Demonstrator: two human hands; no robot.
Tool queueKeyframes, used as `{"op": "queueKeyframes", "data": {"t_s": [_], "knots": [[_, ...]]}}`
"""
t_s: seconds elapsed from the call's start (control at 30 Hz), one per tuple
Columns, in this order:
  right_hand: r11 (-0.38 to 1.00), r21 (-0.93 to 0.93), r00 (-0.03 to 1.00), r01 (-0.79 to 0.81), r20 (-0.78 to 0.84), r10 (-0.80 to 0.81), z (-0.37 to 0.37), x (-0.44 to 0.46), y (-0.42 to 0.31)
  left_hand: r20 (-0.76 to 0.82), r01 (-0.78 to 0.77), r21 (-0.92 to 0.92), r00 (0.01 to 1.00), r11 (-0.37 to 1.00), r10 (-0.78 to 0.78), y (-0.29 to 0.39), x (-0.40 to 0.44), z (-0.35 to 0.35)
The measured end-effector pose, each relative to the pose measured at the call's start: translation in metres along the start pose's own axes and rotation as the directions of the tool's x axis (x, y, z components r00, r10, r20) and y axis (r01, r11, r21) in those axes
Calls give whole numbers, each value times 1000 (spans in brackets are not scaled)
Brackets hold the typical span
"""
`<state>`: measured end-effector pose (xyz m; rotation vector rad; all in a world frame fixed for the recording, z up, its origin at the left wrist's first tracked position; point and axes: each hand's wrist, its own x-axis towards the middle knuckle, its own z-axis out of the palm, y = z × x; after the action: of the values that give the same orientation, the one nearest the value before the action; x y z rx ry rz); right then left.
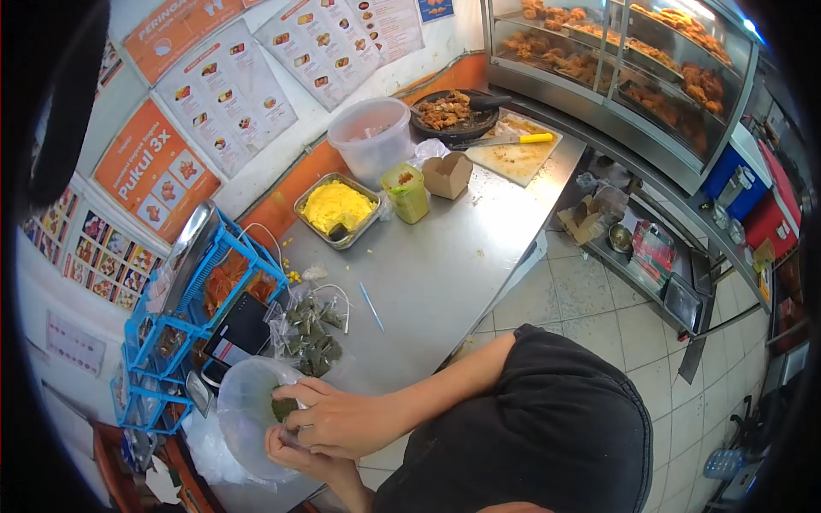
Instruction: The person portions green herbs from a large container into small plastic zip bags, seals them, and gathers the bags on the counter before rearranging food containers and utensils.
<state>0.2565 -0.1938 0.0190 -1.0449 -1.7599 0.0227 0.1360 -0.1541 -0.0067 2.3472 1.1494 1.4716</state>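
Both hands are together over a translucent round tub (242,410) at the lower left of the table. My right hand (346,419) has its fingers bent around a small dark green packet (283,405). My left hand (299,453) is closed just below it, fingertips touching the right hand's; what it pinches is too small to make out. Right behind the tub lies a clear plastic bag with several dark green packets (310,338). A blue pen (371,306) rests on the steel table to the right of that bag.
Blue plastic baskets (162,359) and a black device (241,329) stand left. Farther back on the steel table (428,274) are a tray of yellow food (339,209), a green container (405,195), a cardboard box (447,175), a yellow-handled knife (534,138) and a glass case of fried food (624,68).
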Motion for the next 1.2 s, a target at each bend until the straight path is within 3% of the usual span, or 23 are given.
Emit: {"op": "queueKeyframes", "data": {"t_s": [0.07,0.17,0.3,0.4,0.5,0.7,0.8,0.87,0.93,0.97,1.03,1.1,1.13,1.2], "knots": [[1000,-25,1000,-11,-24,10,1,4,-2,-74,-54,-3,996,999,54,-5,5,7],[999,-36,999,23,-30,-24,-5,16,-3,-39,-52,-65,998,997,49,-17,18,7],[988,106,993,117,-32,-114,-13,32,16,-34,72,-242,996,968,-82,-44,31,16],[970,233,993,71,-109,-46,-30,41,33,-90,22,-319,995,947,-53,-56,46,10],[971,237,987,-34,-143,69,-28,45,49,-138,3,-366,989,931,-57,-64,53,9],[921,308,970,-240,45,238,-4,35,59,-136,80,-392,980,916,-144,-70,60,-3],[917,296,964,-266,88,251,20,34,64,-130,69,-356,984,932,-123,-82,67,-13],[926,201,917,-321,311,250,16,39,61,-100,45,-289,992,956,-76,-93,69,-25],[972,141,961,-190,227,155,19,42,59,-115,-14,-294,993,956,-20,-96,72,-35],[993,107,999,-45,29,42,25,42,58,-127,-40,-290,992,956,3,-97,73,-40],[995,99,991,8,-130,5,39,43,55,-168,26,-356,981,934,-92,-103,71,-42],[974,163,983,-157,-68,170,44,47,55,-217,66,-356,964,932,-151,-116,64,-54],[926,245,958,-287,81,275,45,45,59,-242,75,-341,956,937,-165,-121,61,-56],[935,211,951,-286,182,250,46,45,63,-242,96,-339,952,936,-186,-124,57,-58]]}}
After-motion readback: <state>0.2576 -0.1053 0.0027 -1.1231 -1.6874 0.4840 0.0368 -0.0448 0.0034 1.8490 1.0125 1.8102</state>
